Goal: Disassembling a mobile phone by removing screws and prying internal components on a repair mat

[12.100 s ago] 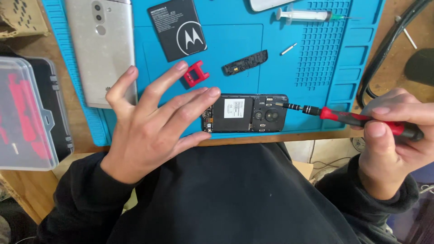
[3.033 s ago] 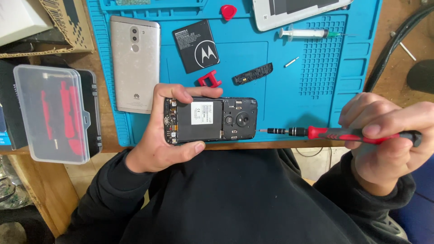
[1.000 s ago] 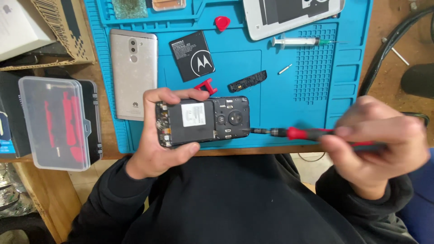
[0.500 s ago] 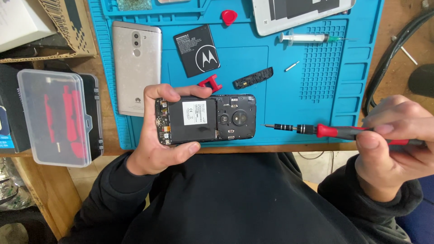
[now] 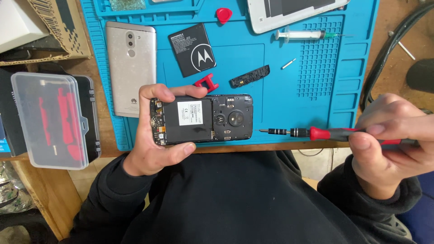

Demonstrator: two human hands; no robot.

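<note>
Holding opened black smartphone with back cover off [image 5: 201, 119] in left hand [image 5: 151, 144], over blue mat's [image 5: 294, 99] near edge. Right hand [image 5: 389, 144] pinching red-handled precision screwdriver [image 5: 325, 133], tip just clear. Screw removal underway; next needs tip seated squarely.

The light is bright and even — shadows are soft, the blue mat [image 5: 289, 99] has little glare, the right hand [image 5: 391, 144] is slightly blurred.

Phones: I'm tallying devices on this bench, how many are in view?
3. An opened black phone in the left hand; a silver phone on the blue mat; a white one, partly cut off, at the top edge.
</note>
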